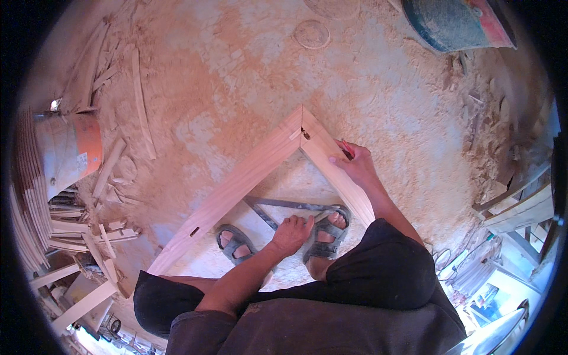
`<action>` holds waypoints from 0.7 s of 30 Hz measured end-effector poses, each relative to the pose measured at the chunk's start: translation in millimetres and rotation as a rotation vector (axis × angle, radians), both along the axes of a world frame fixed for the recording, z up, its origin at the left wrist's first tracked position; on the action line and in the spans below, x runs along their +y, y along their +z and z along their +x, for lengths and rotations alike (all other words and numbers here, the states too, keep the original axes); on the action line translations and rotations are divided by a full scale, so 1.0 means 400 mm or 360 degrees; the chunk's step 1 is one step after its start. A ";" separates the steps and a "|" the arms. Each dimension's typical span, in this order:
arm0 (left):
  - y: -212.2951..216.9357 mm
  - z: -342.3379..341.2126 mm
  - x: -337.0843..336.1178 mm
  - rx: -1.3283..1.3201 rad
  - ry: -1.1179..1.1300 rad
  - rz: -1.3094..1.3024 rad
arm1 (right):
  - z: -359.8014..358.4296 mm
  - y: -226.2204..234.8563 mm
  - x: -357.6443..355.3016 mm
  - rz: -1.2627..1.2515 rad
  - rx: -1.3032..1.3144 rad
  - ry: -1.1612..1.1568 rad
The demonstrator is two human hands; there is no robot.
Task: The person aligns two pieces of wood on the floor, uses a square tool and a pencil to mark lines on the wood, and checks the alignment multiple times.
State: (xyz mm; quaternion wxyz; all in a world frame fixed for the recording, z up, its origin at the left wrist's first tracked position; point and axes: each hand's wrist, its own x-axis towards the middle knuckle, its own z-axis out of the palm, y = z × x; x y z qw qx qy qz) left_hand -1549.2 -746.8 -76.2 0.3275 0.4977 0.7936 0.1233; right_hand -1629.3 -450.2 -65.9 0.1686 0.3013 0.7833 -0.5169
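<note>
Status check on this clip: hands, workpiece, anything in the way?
Left hand on metal square. Right hand on wooden frame, holding red pencil. Frame corner joined, flat on sawdust floor. Feet inside frame; nothing blocking.

An orange-and-white bucket (70, 151) stands beside stacked wooden slats (26, 201) on sawdust-strewn floor (236, 65).

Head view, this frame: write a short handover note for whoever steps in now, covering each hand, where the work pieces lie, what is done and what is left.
Left hand: resting on the metal square, which lies flat on the floor inside the frame corner, by the sandalled feet.
Right hand: fingers pressed on the right rail, holding a red pencil.
Wooden frame: two rails meet at a corner joint on the sawdust-covered floor; a slot shows on the left rail.
Done: the corner looks assembled.
Left: no pencil mark is visible on the rail; probably marking or checking square remains.
</note>
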 end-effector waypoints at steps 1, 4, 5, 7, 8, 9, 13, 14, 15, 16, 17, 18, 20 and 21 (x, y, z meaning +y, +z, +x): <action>0.001 0.000 0.002 -0.0021 0.0018 0.0021 | 0.002 0.002 0.003 0.0014 -0.0009 0.0005; 0.056 -0.011 0.027 -0.0339 0.0310 -0.0300 | -0.009 0.008 -0.015 0.0028 0.0011 0.0042; 0.082 -0.021 0.037 -0.0445 0.0335 -0.0393 | -0.011 0.013 -0.021 0.0034 0.0021 0.0055; 0.139 -0.063 0.079 -0.0655 0.0355 -0.0561 | 0.001 0.002 -0.008 0.0163 0.0027 0.0060; 0.174 -0.093 0.095 -0.0722 0.0323 -0.0616 | 0.001 -0.008 -0.005 0.0215 0.0038 0.0064; 0.210 -0.122 0.113 -0.0796 0.0287 -0.0671 | 0.006 -0.015 0.000 0.0256 0.0089 0.0075; 0.322 -0.223 0.152 -0.1100 0.0330 -0.0772 | 0.013 -0.012 0.021 0.0238 0.0245 -0.0096; 0.341 -0.248 0.152 -0.1150 0.0338 -0.0694 | 0.013 -0.004 0.025 0.0187 0.0269 -0.0193; 0.356 -0.278 0.146 -0.1203 0.0338 -0.0607 | 0.018 0.002 0.034 0.0213 0.0265 -0.0254; 0.375 -0.314 0.143 -0.1256 0.0339 -0.0521 | 0.022 0.005 0.047 0.0173 0.0243 -0.0309; 0.408 -0.365 0.152 -0.1293 0.0357 -0.0564 | 0.028 0.008 0.067 0.0144 0.0218 -0.0367; 0.400 -0.391 0.135 -0.1374 0.0476 -0.0426 | 0.033 0.012 0.078 0.0105 0.0196 -0.0416; 0.388 -0.457 0.101 -0.1451 0.0663 -0.0245 | 0.041 0.027 0.085 0.0110 0.0223 -0.0444; 0.386 -0.496 0.088 -0.1447 0.0735 -0.0206 | 0.040 0.042 0.086 0.0083 0.0189 -0.0448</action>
